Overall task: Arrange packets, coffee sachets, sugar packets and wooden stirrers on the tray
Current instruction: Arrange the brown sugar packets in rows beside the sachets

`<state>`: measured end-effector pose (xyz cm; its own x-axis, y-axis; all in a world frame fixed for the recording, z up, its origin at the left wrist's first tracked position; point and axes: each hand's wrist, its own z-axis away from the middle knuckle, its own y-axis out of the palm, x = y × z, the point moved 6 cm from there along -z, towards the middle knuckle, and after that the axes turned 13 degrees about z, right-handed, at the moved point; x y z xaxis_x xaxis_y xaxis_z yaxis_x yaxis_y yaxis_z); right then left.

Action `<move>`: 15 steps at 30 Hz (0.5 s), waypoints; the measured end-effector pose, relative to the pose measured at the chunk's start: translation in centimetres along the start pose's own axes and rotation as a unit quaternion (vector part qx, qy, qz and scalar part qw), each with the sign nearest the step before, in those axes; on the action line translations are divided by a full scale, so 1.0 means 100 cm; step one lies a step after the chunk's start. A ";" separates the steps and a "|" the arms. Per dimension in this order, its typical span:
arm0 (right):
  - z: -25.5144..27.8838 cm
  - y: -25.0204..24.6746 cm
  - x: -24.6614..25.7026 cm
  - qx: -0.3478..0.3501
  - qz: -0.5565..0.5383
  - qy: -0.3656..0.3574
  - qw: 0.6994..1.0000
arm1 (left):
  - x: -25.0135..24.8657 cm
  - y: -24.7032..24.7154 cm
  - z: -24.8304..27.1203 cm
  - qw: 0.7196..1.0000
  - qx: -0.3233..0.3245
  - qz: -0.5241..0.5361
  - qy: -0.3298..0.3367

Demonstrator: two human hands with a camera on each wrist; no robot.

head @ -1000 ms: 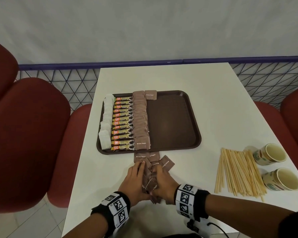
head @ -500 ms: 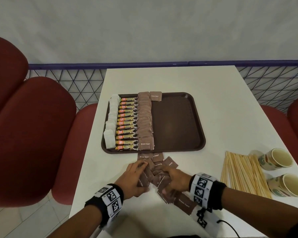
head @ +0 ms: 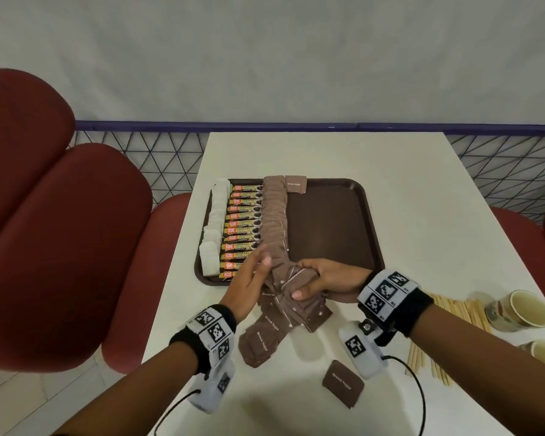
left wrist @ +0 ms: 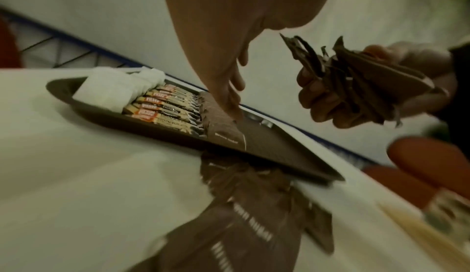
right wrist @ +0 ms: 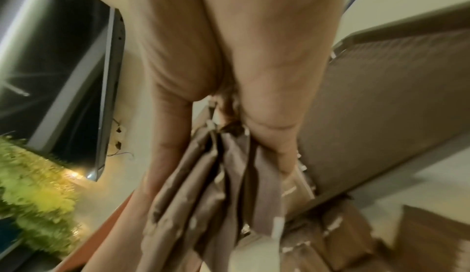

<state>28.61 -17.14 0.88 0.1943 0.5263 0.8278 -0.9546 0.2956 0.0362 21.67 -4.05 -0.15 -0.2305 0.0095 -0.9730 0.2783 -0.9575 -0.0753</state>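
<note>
A brown tray [head: 334, 228] holds a column of white packets [head: 214, 228], a column of coffee sachets [head: 243, 228] and a column of brown sugar packets [head: 274, 215]. My right hand [head: 306, 280] grips a fanned bunch of brown sugar packets [head: 291, 278] above the tray's near edge. The same bunch [right wrist: 223, 176] fills the right wrist view. My left hand [head: 255, 269] is beside the bunch with its fingers straight, holding nothing. Its fingers [left wrist: 229, 87] point down at the tray [left wrist: 279, 145]. Loose sugar packets [head: 258, 341] lie on the table. Wooden stirrers [head: 453, 309] lie to the right, partly hidden by my right forearm.
Two paper cups [head: 523, 309] stand at the table's right edge beyond the stirrers. A single sugar packet [head: 343, 383] lies near the front edge. Red chairs [head: 60, 247] flank the white table [head: 422, 215]. The tray's right half is bare.
My right hand has lifted a bunch of sugar packets off the pile on the table toward the tray's near edge. My left hand rose with it and opened beside the bunch.
</note>
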 end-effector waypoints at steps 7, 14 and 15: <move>-0.029 0.013 0.028 -0.021 0.017 -0.052 0.998 | 0.002 0.011 -0.008 0.943 0.047 0.260 -0.203; -0.040 0.012 0.027 -0.142 0.075 -0.090 0.983 | 0.005 0.016 0.001 0.866 0.047 0.422 -0.264; -0.039 0.010 0.025 -0.164 0.103 -0.099 0.976 | 0.006 0.015 0.001 0.861 0.046 0.434 -0.262</move>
<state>29.07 -12.39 0.80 -0.0729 0.4471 0.8915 -0.8390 0.4557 -0.2972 21.84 -5.49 -0.79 -0.3677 -0.8298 -0.4198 0.4890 -0.5565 0.6717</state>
